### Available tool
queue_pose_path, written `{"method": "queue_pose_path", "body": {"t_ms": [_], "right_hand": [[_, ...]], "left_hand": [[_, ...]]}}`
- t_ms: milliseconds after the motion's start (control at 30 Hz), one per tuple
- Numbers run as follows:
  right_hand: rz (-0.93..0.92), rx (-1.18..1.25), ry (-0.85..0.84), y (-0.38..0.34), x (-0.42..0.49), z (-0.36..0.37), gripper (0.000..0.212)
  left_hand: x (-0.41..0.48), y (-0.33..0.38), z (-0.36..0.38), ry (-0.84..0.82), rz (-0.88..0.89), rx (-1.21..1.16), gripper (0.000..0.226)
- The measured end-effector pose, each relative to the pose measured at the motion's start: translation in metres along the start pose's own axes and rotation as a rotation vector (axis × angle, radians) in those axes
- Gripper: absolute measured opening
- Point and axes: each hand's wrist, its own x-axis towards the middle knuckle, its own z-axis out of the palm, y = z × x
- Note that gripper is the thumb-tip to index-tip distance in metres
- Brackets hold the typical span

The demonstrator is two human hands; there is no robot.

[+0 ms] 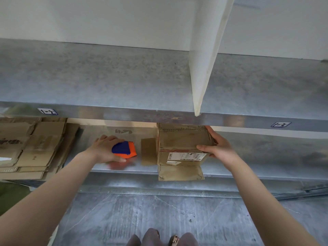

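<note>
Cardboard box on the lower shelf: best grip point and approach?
Grip the cardboard box by its firm body, across the right wall, coming from the front right, as the right hand does: thumb by the shipping label, fingers over the far top edge. Avoid the loose flaps splayed forward and left; they would likely fold. The left hand grips an orange-and-blue tool.

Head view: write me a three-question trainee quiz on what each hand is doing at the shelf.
1. True or false: the left hand grips the orange-and-blue tool.
2. The right hand holds: A) the cardboard box; B) a bottle; C) nothing.
3. Fill in: on the lower shelf, the flattened cardboard stack lies to the ___ of the tool.

Key: 1 true; 2 A; 3 left.
</note>
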Motion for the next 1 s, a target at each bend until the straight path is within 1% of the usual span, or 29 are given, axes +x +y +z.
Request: {"method": "queue_pose_path", "body": {"t_ms": [67,133,200,233,300,367,433,600,700,833,867,933,1000], "right_hand": [[0.003,0.004,0.003,-0.001,-0.001,0.001,0.093],[0.002,0.006,0.000,-0.001,-0.002,0.001,0.093],[-0.009,0.018,-0.009,-0.001,-0.006,0.002,0.093],[-0.015,0.024,-0.013,-0.001,-0.007,0.002,0.093],[-0.032,0.031,-0.014,-0.002,-0.011,0.002,0.092],[-0.045,0.024,-0.008,-0.002,-0.015,0.003,0.092],[-0.053,0.015,-0.012,-0.001,-0.018,0.004,0.093],[-0.055,-0.025,-0.030,0.004,-0.026,0.010,0.104],[-0.072,-0.037,-0.004,0.007,-0.029,0.012,0.102],[-0.098,-0.051,-0.022,0.009,-0.029,0.014,0.101],[-0.109,-0.057,-0.031,0.009,-0.029,0.013,0.100],[-0.134,-0.073,-0.046,0.006,-0.028,0.014,0.092],[-0.165,-0.171,-0.040,0.003,-0.027,0.018,0.077]], "left_hand": [[-0.002,0.003,0.001,0.013,-0.012,0.012,0.102],[-0.004,0.011,0.000,0.066,0.002,0.021,0.106],[-0.008,0.027,-0.004,0.166,0.042,-0.079,0.102],[-0.013,0.041,-0.007,0.229,0.068,-0.193,0.095],[-0.025,0.075,-0.009,0.349,0.118,-0.451,0.072],[-0.038,0.111,-0.007,0.449,0.145,-0.616,0.051],[-0.048,0.138,-0.002,0.486,0.153,-0.709,0.045],[-0.051,0.162,0.004,0.463,0.090,-0.849,0.047],[-0.051,0.171,0.003,0.421,0.050,-0.909,0.052],[-0.044,0.172,0.001,0.280,0.010,-1.114,0.069],[-0.043,0.173,0.002,0.229,0.020,-1.179,0.069],[-0.044,0.178,0.005,0.169,0.050,-1.250,0.063],[-0.047,0.180,0.007,0.193,0.077,-1.231,0.063]]}}
